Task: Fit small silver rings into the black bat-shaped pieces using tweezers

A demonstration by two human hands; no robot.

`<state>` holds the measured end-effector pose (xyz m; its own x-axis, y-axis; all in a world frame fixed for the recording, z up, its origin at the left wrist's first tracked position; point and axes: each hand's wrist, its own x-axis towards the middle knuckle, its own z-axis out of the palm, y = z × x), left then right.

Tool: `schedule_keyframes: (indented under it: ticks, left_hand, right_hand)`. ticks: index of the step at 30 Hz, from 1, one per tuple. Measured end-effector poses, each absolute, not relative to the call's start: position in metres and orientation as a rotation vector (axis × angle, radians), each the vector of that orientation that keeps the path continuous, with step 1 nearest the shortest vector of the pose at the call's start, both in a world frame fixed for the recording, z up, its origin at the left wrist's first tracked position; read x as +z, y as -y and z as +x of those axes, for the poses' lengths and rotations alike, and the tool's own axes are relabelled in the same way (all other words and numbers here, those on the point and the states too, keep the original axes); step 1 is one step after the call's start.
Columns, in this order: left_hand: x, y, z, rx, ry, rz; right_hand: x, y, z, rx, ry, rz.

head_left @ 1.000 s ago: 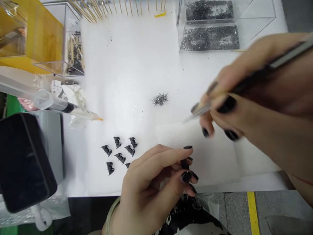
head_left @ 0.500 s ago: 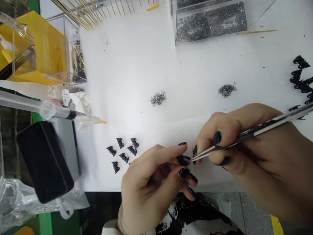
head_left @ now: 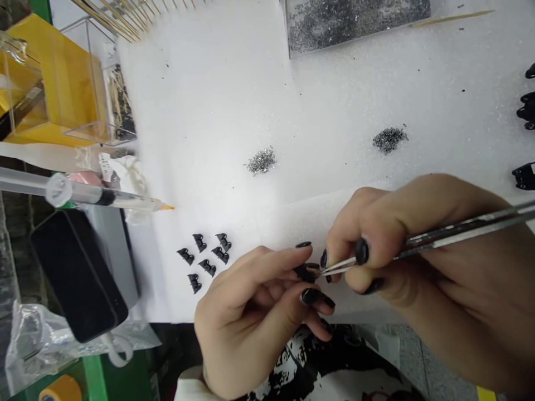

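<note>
My left hand (head_left: 246,317) is pinched closed around a small black piece (head_left: 306,272), mostly covered by the fingers. My right hand (head_left: 384,234) grips metal tweezers (head_left: 460,228) like a pen. Their narrow points, slightly apart, meet the small black piece at the left fingertips; whether anything is between them is too small to tell. Left of my left hand, several small black bat-shaped pieces (head_left: 208,267) lie on the white surface. Beyond the hands are two little heaps, one of silvery beads (head_left: 261,161) and one of darker beads (head_left: 390,140).
A clear tray of dark beads (head_left: 355,25) stands at the back, with a wooden pick (head_left: 453,18) beside it. At left are a syringe (head_left: 96,195), a black phone-like object (head_left: 79,275), a yellow box (head_left: 58,72) and thin sticks (head_left: 121,16). More black pieces (head_left: 527,111) lie far right.
The camera view has shifted slightly. The tweezers' points have moved closer onto the black piece and show a small gap between them. Both hands keep their holds.
</note>
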<state>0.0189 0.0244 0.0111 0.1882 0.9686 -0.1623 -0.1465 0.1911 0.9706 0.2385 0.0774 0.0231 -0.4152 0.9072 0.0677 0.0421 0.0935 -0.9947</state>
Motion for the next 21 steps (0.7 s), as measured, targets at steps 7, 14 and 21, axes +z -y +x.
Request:
schedule_keyframes:
  ticks: [7, 14, 21]
  left_hand:
    - [0.0122, -0.026, 0.0194, 1.01, -1.102, 1.063]
    - [0.0133, -0.0259, 0.0204, 1.004, -1.134, 1.091]
    - [0.0099, -0.0266, 0.0194, 1.026, -1.126, 1.099]
  right_hand:
    - [0.0185, -0.0758, 0.2384, 1.412, 1.707, -1.045]
    - [0.017, -0.0796, 0.2373, 1.315, 1.752, -1.001]
    - [0.0196, -0.0809, 0.2345, 1.513, 1.638, -0.966]
